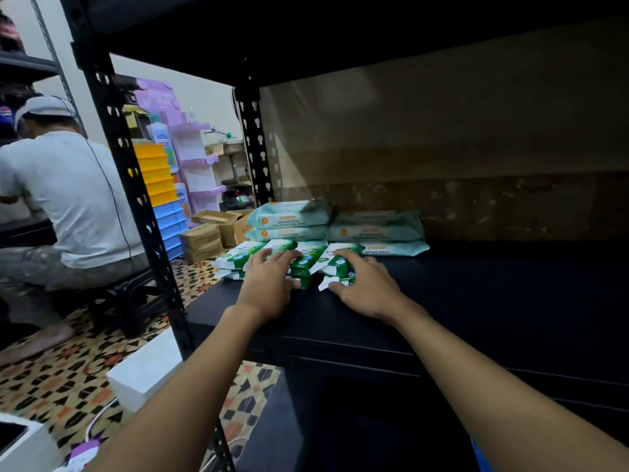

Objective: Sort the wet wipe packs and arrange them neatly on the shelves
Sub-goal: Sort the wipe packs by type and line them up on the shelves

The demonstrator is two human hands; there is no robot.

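Shelf [476,301]: dark board of a black metal rack, with a brown backing behind it; all the packs sit at its left end, the rest of the board to the right shows bare.
Large packs [340,226]: pale mint wipe packs stacked flat at the back left, two stacks side by side, with one more lying low at the right of them [396,248].
Small packs, left pile [252,255]: green and white wipe packs just in front of the mint stacks, fanned and uneven, their ends not lined up.
Small packs, right pile [335,264]: same green and white kind, touching the left pile, one white corner poking out at the front.
Left hand [272,270]: laid on top of the left pile, fingers spread and lightly bent, thumb at the front edge; it presses more than it grips.
Right hand [360,279]: over the right pile, fingers curled down round the top pack, thumb low at the near edge.
Step in hand: squaring the two small piles, I judge.
How to do it well: press down lightly, draw both piles to one front line, tuck in the stray corner, keep them clear of the mint stacks.
Bystander [64,185]: a person in a white shirt seated on a stool, off to the left.
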